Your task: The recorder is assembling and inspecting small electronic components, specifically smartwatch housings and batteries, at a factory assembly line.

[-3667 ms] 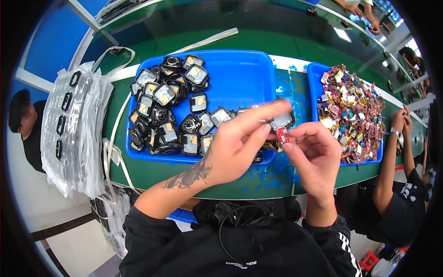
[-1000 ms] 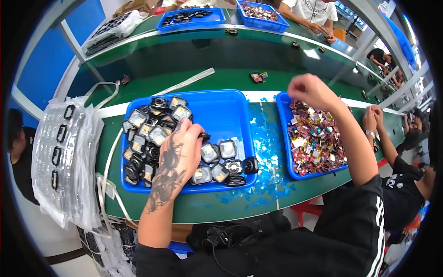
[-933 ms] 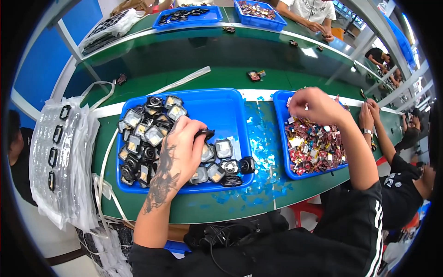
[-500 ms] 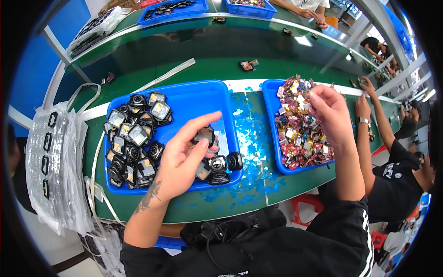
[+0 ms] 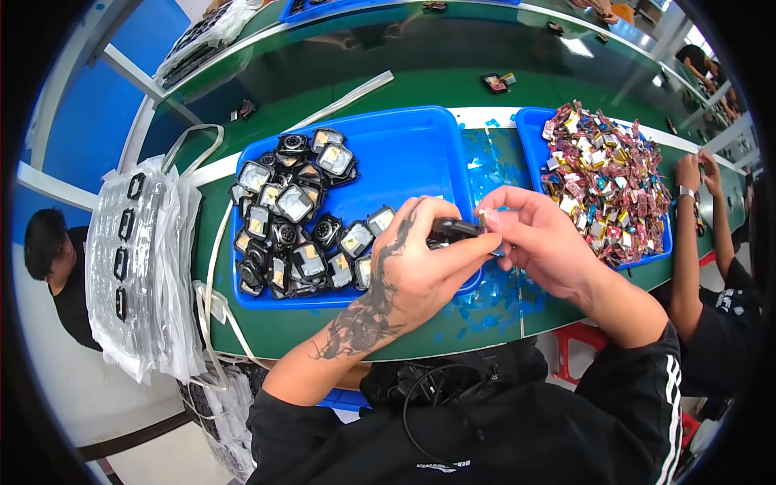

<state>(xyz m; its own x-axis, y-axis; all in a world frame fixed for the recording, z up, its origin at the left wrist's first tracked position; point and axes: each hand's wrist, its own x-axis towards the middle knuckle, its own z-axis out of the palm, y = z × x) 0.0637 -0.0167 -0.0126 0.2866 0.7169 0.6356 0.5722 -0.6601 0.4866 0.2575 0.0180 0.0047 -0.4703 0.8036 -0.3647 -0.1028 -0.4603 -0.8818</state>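
Observation:
My left hand (image 5: 420,263) is closed around a black smartwatch case (image 5: 453,229), held tilted over the right part of a blue tray (image 5: 400,174). Against the near end of that case, my right hand (image 5: 554,246) pinches with thumb and forefinger. What lies in the pinch is too small and covered to name. Many similar watch cases (image 5: 295,202) fill the tray's left and front, some showing a clear face, others a round sensor back. To the right, a second blue tray (image 5: 529,133) bears a heap of small red circuit boards with battery cells (image 5: 598,174).
Blue film scraps (image 5: 485,311) litter the green bench between and before the trays. Left stands a stack of clear plastic trays (image 5: 141,267) beside a white strap (image 5: 214,267). A conveyor (image 5: 388,56) runs behind, with a loose part (image 5: 496,82). A co-worker's arms (image 5: 687,234) are at right.
My right hand has come left from over the circuit boards to meet the watch case in my left hand. The whole view has shifted, so the trays appear farther right and higher.

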